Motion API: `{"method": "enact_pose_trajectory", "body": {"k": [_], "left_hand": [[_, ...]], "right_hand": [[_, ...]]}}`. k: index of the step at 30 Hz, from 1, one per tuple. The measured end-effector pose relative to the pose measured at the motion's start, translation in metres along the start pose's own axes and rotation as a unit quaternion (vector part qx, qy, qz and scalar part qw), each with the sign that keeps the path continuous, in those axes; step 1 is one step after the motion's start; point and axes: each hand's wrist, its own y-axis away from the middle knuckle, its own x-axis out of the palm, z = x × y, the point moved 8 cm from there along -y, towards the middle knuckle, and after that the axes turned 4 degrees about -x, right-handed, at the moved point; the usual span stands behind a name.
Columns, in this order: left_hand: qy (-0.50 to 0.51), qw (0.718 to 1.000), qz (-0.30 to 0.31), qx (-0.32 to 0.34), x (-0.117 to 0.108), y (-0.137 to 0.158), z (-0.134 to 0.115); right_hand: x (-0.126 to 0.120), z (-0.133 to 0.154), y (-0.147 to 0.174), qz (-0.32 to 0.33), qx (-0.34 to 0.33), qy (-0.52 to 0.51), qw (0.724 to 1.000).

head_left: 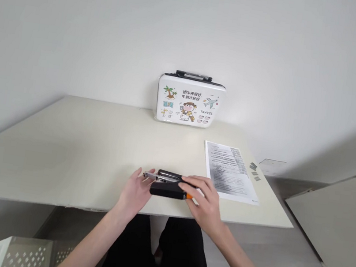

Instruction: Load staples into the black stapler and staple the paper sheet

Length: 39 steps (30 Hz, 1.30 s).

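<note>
A black stapler (169,189) with an orange part near its rear is held above the front edge of the table. It is opened up, and its silver metal rail (162,177) shows between the black halves. My right hand (206,200) grips the rear end, fingers on top. My left hand (136,192) is at the other end, palm turned up and fingers apart, by the tip of the rail. Whether those fingers touch the rail I cannot tell. A printed sheet of paper (228,170) lies right of the stapler, with several small grey strips (254,171), perhaps staples, beside it.
A white case (189,101) with cartoon pictures and a black handle stands against the wall at the back of the pale table (71,149). A perforated plastic basket (29,256) is below at the lower left. On the right, a pale panel (339,220) stands beyond the table.
</note>
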Motion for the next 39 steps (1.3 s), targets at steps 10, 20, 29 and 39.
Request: {"method": "enact_pose_trajectory", "body": {"k": [10, 20, 29, 39], "left_hand": [[0.099, 0.991, 0.001, -0.095, 0.045, -0.001, 0.017], [0.097, 0.993, -0.002, -0.074, 0.029, -0.012, 0.013], [-0.130, 0.988, 0.027, 0.083, 0.017, 0.004, -0.004], [-0.370, 0.889, 0.038, 0.268, 0.017, 0.016, -0.025]], "right_hand": [[-0.036, 0.039, 0.005, 0.034, -0.137, 0.116, 0.983], [-0.060, 0.017, 0.006, -0.059, -0.029, 0.100, 0.993], [-0.046, -0.007, 0.007, -0.064, 0.062, 0.041, 0.995], [0.009, -0.025, -0.005, -0.062, 0.162, 0.005, 0.985]]}}
